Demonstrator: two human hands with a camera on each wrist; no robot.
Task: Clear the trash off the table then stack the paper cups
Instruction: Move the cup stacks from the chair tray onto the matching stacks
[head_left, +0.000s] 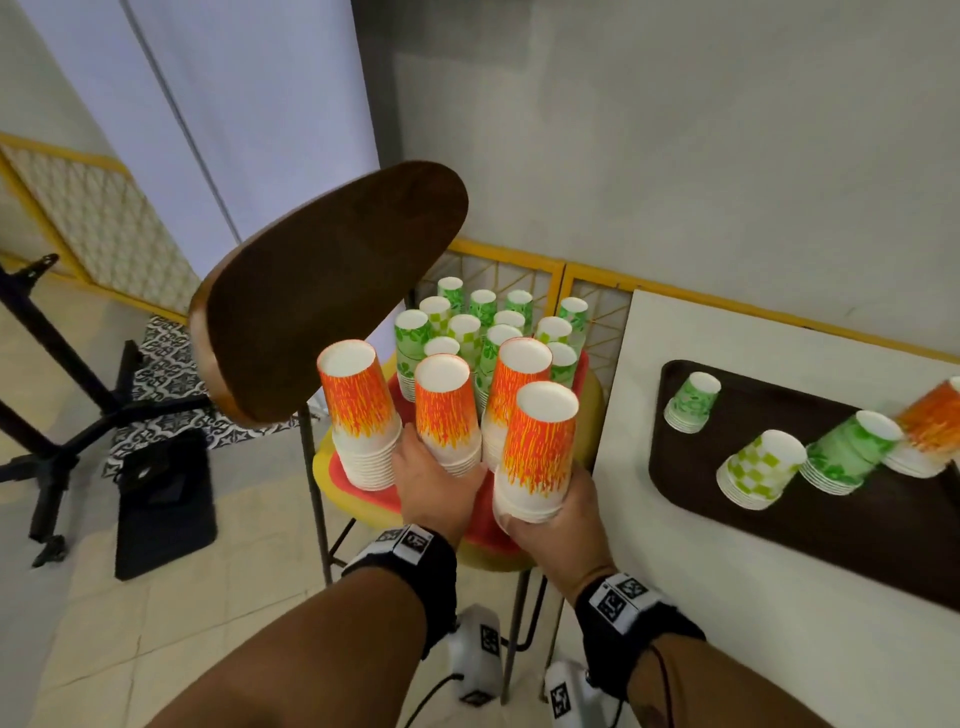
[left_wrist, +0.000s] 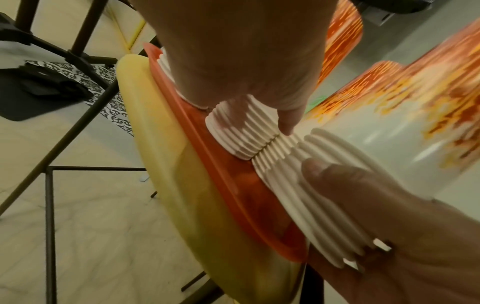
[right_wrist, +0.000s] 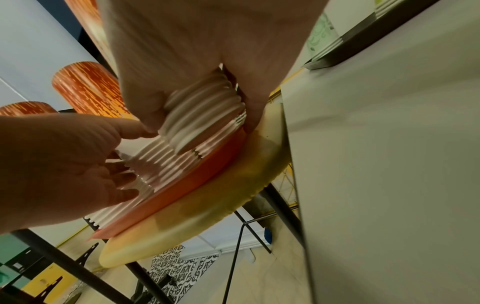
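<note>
Several upside-down stacks of paper cups, orange flame ones in front and green ones (head_left: 483, 322) behind, stand on a red tray (head_left: 488, 519) on a yellow chair seat (head_left: 592, 405). My left hand (head_left: 426, 467) grips the ribbed rims of an orange stack (head_left: 444, 405) standing on the tray; the left wrist view shows this left hand (left_wrist: 241, 61) wrapped round those rims (left_wrist: 233, 133). My right hand (head_left: 566, 499) holds another orange stack (head_left: 540, 441) by its base at the tray's front right, slightly tilted. In the right wrist view my right hand (right_wrist: 194, 61) clasps its rims (right_wrist: 205, 117).
A white table (head_left: 727, 597) stands just right of the chair. It carries a dark brown tray (head_left: 831, 530) with several tilted green and orange cup stacks. The chair's brown back (head_left: 322, 291) rises at left. A black stand base (head_left: 62, 415) and a black bag (head_left: 166, 499) sit on the floor.
</note>
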